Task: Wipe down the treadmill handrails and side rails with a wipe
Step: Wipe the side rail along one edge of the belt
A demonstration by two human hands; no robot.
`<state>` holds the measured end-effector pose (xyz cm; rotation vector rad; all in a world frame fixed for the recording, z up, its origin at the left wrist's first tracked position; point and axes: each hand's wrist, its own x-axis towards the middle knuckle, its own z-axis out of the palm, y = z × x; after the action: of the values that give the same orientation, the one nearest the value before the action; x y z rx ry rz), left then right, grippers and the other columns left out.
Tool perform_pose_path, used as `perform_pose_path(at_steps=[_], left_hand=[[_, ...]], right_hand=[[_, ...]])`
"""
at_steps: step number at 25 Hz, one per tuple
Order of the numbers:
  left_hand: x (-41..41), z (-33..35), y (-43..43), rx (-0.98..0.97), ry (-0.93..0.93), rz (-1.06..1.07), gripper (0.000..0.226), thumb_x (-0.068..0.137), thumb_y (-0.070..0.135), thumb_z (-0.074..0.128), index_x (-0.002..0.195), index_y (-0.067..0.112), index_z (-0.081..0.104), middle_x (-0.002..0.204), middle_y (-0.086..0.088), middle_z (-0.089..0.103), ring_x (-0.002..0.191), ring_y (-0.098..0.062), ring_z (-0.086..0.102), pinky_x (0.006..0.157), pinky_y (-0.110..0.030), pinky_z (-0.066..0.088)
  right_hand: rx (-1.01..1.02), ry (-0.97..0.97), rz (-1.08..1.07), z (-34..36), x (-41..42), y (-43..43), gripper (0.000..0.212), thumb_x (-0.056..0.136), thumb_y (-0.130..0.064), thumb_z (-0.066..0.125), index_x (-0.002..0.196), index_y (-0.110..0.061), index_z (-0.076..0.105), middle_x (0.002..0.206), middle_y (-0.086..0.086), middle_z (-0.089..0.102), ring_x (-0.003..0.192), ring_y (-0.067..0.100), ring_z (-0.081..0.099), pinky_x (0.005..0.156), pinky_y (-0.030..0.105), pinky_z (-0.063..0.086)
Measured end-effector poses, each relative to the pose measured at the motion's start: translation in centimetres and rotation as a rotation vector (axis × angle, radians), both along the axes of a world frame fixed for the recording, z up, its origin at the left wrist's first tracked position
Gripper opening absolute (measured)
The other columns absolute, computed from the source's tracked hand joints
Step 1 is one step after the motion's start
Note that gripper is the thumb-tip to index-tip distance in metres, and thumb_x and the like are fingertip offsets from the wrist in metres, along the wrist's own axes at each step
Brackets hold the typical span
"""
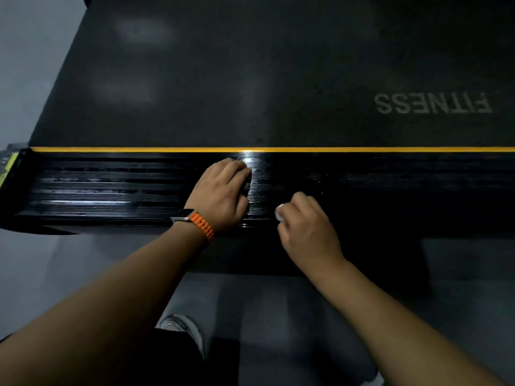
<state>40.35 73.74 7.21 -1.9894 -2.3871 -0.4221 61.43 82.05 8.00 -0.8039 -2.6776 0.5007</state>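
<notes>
Side rail (pixel 111 188), one: black, glossy, ribbed lengthwise, pale streaks at left, yellow stripe (pixel 139 149) along far edge. Wipe (pixel 279 213), one: white, bunched, at the rail's near edge, gripped in curled right hand (pixel 306 227). Left hand (pixel 223 193): fingers straight, resting flat on rail; one orange-strapped watch (pixel 192 218)

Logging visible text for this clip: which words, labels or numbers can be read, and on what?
"FITNESS", upside down to the camera, on the treadmill belt.
Yellow-green label at the left end of the side rail: too blurred to read.
</notes>
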Motion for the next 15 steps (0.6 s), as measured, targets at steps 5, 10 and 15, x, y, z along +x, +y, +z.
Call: perform_pose_path(at_steps=[5,10,15], left_hand=[[0.2,0.2,0.0,-0.008,0.000,0.006,0.058,0.085,0.030,0.047,0.134,0.000,0.060,0.131,-0.017,0.060,0.127,-0.036,0.052,0.112,-0.049,0.041],[0.3,0.3,0.1,-0.031,-0.011,0.010,0.059,0.086,0.031,0.046,0.134,0.001,0.060,0.132,-0.017,0.059,0.128,-0.036,0.051,0.114,-0.049,0.040],[0.8,0.7,0.4,-0.039,-0.014,0.072,0.057,0.086,0.032,0.045,0.131,0.002,0.061,0.131,-0.016,0.059,0.127,-0.035,0.051,0.113,-0.047,0.040]], right_hand=[[-0.013,0.069,-0.120,0.1,1.3,0.7,0.004,0.081,-0.007,0.065,0.081,-0.010,0.062,0.088,0.006,0.052,0.080,0.025,0.051,0.068,0.035,0.049],[0.042,0.069,-0.059,0.1,1.8,0.4,0.007,0.078,-0.005,0.067,0.080,-0.010,0.063,0.087,0.006,0.052,0.078,0.024,0.050,0.066,0.037,0.050],[0.002,0.114,-0.134,0.1,4.3,2.0,0.005,0.083,-0.006,0.062,0.083,-0.009,0.066,0.087,0.005,0.053,0.078,0.025,0.054,0.068,0.036,0.051]])
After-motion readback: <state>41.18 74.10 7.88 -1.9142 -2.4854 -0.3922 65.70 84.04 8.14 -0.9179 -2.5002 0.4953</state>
